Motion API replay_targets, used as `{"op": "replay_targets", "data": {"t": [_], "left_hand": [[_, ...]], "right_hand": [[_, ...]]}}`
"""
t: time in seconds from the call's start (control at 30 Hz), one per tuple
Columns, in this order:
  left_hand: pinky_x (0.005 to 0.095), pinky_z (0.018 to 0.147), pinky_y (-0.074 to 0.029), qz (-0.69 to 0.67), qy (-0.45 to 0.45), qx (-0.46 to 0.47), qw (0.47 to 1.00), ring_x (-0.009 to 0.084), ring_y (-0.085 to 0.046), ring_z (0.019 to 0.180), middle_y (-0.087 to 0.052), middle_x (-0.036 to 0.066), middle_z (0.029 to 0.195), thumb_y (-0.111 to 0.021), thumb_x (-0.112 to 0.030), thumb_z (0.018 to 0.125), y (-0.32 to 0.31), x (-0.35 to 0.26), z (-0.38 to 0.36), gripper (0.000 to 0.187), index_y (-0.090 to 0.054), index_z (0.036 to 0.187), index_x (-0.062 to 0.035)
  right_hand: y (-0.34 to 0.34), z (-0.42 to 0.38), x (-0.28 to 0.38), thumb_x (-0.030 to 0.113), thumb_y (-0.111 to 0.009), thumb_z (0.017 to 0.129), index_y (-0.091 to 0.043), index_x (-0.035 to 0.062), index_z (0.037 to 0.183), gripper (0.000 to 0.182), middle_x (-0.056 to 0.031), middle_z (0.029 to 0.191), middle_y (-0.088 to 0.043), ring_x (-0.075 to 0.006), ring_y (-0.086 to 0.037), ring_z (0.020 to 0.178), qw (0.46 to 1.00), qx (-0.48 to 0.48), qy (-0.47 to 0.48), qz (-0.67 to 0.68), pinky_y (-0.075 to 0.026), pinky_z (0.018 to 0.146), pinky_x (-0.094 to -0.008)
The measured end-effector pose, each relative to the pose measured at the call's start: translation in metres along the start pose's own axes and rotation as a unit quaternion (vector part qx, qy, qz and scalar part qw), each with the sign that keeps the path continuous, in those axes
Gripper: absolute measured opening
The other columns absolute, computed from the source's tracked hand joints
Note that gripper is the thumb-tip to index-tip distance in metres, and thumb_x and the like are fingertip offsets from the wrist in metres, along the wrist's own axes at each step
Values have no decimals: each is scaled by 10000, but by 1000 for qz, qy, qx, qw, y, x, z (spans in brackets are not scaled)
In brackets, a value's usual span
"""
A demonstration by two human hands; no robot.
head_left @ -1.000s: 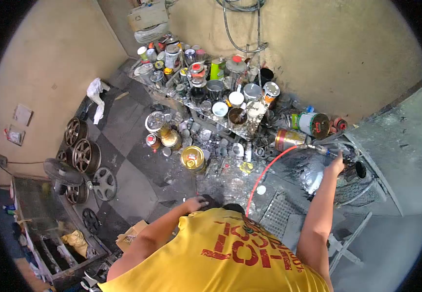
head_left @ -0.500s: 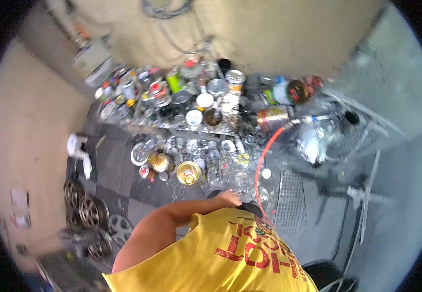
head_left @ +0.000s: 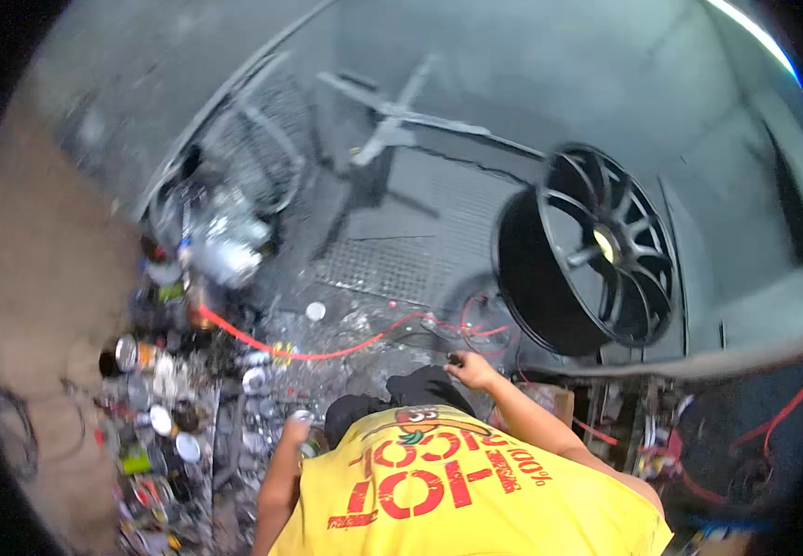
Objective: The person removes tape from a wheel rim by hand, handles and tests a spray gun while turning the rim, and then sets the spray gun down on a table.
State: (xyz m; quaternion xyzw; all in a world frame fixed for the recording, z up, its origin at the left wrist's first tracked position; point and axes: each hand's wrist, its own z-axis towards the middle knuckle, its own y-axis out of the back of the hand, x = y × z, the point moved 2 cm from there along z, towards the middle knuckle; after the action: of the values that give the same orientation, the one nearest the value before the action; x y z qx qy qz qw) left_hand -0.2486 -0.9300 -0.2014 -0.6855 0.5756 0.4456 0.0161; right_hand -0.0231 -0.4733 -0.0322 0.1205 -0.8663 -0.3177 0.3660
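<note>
Low at the left, my left hand (head_left: pixel 297 430) is blurred and curled beside a small greenish container, partly hidden by the hand and shirt. I cannot make out what it grips. Forward of my dark shorts, my right hand (head_left: pixel 475 372) is closed around a small black object (head_left: pixel 457 360) whose kind does not show. Just beyond that hand, a red hose (head_left: pixel 346 356) loops over the paint-spattered floor. A black multi-spoke wheel rim (head_left: pixel 554 269) stands tilted to the right of the right hand, apart from it.
Several paint cans, jars and lids (head_left: pixel 160 420) crowd the left side. A foil-like bundle (head_left: pixel 230 255) lies behind them. A grey cross-shaped stand (head_left: pixel 392 116) is at the back. A metal grating (head_left: pixel 383 269) covers part of the floor.
The view has swung right, bringing the black wheel rim in and moving the paint cans to the left. My right hand has come into view. My left hand has moved from my lap to the left.
</note>
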Motion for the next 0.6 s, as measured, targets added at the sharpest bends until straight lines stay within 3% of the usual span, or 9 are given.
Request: {"op": "replay_targets", "data": {"t": [0.03,0.1,0.17,0.23,0.33,0.5,0.57,0.6], "left_hand": [[391,854,-516,-64,-2,-52,997,305,-681,958,-709,178,1026,-668,-360,873,6,-10,6,391,-680,1079,-28],[387,848,-519,-35,-17,-49,998,304,-682,962,-710,183,1021,-676,-333,869,14,-30,22,356,-678,1095,-57],[395,863,-515,57,-2,-22,998,315,-680,974,-710,184,1026,-678,-325,869,19,-60,27,346,-678,1094,-62],[399,879,-512,97,-15,-34,995,323,-673,1001,-703,189,1049,-676,-327,872,10,-100,35,368,-663,1118,-53],[391,897,-503,61,-87,-44,993,321,-664,1027,-694,193,1081,-670,-338,880,-21,-160,37,405,-638,1160,-48],[376,973,-465,16,-167,140,976,258,-608,1123,-651,142,1206,-666,-371,903,-131,-294,-49,493,-573,1281,-68],[371,1018,-435,37,-184,251,950,242,-566,1199,-599,161,1300,-646,-382,920,-199,-293,-79,545,-525,1349,-68],[354,1021,-430,52,-267,332,903,214,-562,1187,-601,138,1302,-607,-307,952,-227,-296,-97,486,-522,1354,-48]], "right_hand": [[-10,-10,-18,445,-666,869,-629,-30,1184,571,-220,1119,-680,-336,-670,1024,1000,8,-16,-18,-516,892,-393],[-32,-35,-39,519,-613,882,-623,-3,1221,622,-221,1155,-668,-347,-654,1059,996,70,-36,-33,-499,922,-407],[-59,-58,-53,580,-551,893,-634,33,1233,649,-222,1162,-664,-349,-640,1084,990,136,25,-21,-482,946,-416],[-66,-67,-64,566,-515,896,-632,20,1234,653,-222,1249,-622,-379,-591,1161,975,216,-41,-13,-446,997,-425],[-57,-82,-95,576,-513,888,-636,15,1227,667,-206,1246,-631,-374,-599,1148,967,253,-26,17,-449,990,-431],[-72,-96,-194,614,-514,880,-596,31,1296,722,-203,1253,-631,-355,-601,1151,959,279,38,12,-443,1000,-430],[-63,-122,-215,632,-480,905,-555,57,1347,730,-193,1336,-578,-344,-539,1237,951,308,-19,25,-394,1062,-409],[-55,-138,-220,637,-464,918,-535,60,1370,736,-188,1369,-556,-341,-510,1274,948,314,-35,37,-369,1092,-401]]}}
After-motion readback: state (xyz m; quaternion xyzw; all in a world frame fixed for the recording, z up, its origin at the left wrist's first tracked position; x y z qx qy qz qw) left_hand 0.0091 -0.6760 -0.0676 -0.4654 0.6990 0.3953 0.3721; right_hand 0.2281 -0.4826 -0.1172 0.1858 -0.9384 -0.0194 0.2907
